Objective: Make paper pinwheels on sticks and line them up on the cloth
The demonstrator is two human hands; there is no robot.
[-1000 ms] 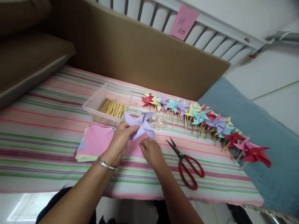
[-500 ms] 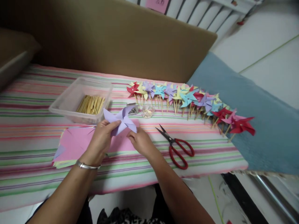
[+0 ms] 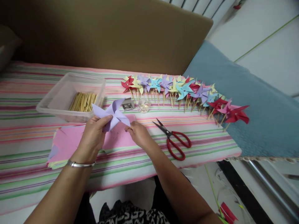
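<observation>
My left hand (image 3: 92,137) pinches a lilac paper pinwheel (image 3: 111,114) at its centre, thumb on top, held just above the striped cloth. My right hand (image 3: 138,133) is closed beside the pinwheel's lower right blade, fingertips pinched together near it; what they hold is too small to make out. Under both hands lies a stack of pink paper squares (image 3: 70,141). A clear plastic tub of wooden sticks (image 3: 83,102) stands just beyond my left hand.
Red-handled scissors (image 3: 174,141) lie open to the right of my right hand. A small box of pins (image 3: 127,105) and a clear cup (image 3: 143,106) sit behind the pinwheel. A row of several finished pinwheels (image 3: 184,90) runs right onto a blue cloth (image 3: 257,102). Brown cardboard (image 3: 116,34) stands behind.
The view has tilted down and swung left, so everything sits further left and the pin box now shows. Both hands keep their hold at the lilac pinwheel.
</observation>
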